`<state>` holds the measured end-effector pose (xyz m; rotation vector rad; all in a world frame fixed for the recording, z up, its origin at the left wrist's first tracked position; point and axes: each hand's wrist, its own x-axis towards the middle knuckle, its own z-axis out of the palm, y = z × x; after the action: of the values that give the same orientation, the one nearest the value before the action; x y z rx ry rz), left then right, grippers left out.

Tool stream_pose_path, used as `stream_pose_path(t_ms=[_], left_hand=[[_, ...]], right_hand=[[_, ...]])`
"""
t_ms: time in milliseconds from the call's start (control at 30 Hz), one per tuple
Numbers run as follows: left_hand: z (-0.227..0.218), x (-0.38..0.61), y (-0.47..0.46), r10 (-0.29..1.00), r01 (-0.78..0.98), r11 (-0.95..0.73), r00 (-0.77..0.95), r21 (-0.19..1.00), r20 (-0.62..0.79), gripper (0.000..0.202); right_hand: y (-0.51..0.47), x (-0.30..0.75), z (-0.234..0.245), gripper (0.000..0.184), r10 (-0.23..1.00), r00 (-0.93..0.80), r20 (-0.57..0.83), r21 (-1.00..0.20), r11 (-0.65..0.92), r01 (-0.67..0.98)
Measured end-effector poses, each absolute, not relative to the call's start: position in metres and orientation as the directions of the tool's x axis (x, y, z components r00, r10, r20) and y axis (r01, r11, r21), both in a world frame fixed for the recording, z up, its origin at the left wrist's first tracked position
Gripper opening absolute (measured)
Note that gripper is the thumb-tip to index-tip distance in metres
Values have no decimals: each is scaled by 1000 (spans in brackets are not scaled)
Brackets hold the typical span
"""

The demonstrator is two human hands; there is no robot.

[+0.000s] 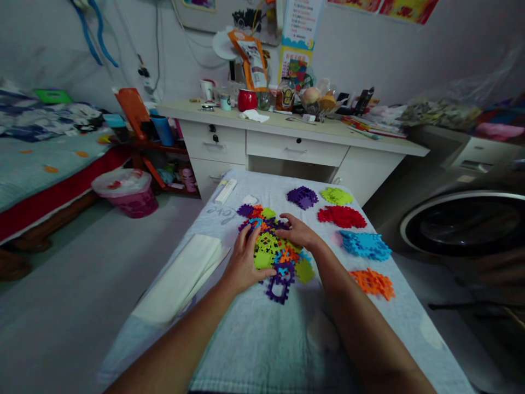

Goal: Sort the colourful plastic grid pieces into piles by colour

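A mixed heap of plastic interlocking pieces (pixel 266 243) in purple, green, orange and blue lies in the middle of the cloth-covered table (pixel 262 339). On the heap's left side rests my left hand (pixel 244 262), its fingers and thumb spread. My right hand (pixel 301 232) reaches over the heap's right side, fingers apart and touching the pieces. Sorted by colour, piles stand to the right: purple (pixel 302 197), green (pixel 336 195), red (pixel 342 216), blue (pixel 365 244) and orange (pixel 372 283).
Folded white cloth (pixel 180 276) and a small white box (pixel 225 191) lie along the table's left side. Behind stands a white desk (pixel 287 149) crowded with jars and packets. A washing machine (pixel 463 180) is at the right, a pink tub (pixel 125 191) on the floor at left.
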<state>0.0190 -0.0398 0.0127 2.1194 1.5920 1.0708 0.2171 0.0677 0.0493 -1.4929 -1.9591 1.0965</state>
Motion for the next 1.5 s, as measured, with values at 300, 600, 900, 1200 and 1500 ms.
stream_pose_path(t_ms=[300,600,900,1200,1500], left_hand=[[6,20,-36,910,705,-354,108,615,400,118],[4,19,-29,886,651,-373,40,660,462,105],[6,18,-29,897,620,-315,-52,719,439,92],[3,18,-28,869,705,-336,-22,624,493,85],[5,20,-31,899,845,-227,-11,485,439,81]], right_hand=[[35,225,61,60,860,-511,-11,-967,121,226],[12,243,59,55,883,-460,96,-965,195,174],[-1,259,69,47,865,-477,158,-888,335,313],[-16,259,71,45,887,-407,219,-899,345,268],[-16,253,55,26,946,-161,281,-926,311,212]])
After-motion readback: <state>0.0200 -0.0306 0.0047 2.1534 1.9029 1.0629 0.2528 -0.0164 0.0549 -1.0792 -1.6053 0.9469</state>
